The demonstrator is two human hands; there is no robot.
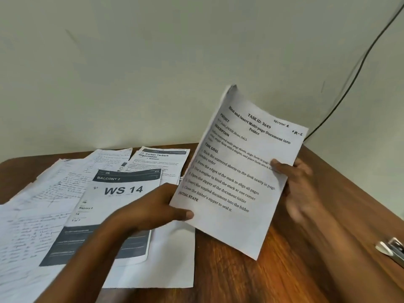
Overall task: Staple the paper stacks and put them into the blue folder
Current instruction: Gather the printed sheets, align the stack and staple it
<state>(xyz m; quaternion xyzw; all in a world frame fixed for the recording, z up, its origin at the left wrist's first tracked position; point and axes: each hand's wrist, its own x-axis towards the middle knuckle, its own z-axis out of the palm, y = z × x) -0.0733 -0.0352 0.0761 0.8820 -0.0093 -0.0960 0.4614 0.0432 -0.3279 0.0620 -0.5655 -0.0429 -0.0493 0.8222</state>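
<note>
Both hands hold one printed task sheet [238,171] raised off the counter [273,270] at centre right of the frame. The left hand [153,206] pinches its lower left edge with the thumb on top; the right hand [293,184] grips its right edge, thumb across the front, though that hand is blurred. Whether more than one page is held cannot be told.

The likely slip: if the sheets are loose, a two-edge pinch lets the pages fan or slide out of line, so a staple would catch them crooked. The top corner already curls back.

Scattered papers [65,204] cover the left of the frame, a "WS 14" sheet [118,204] lying on top, overlapping each other, so squaring a stack there means clearing room first. The stapler [392,250] lies at the right edge, well apart from the hands, only partly in view. A black cable [360,68] runs down the wall at upper right. No blue folder shows.
</note>
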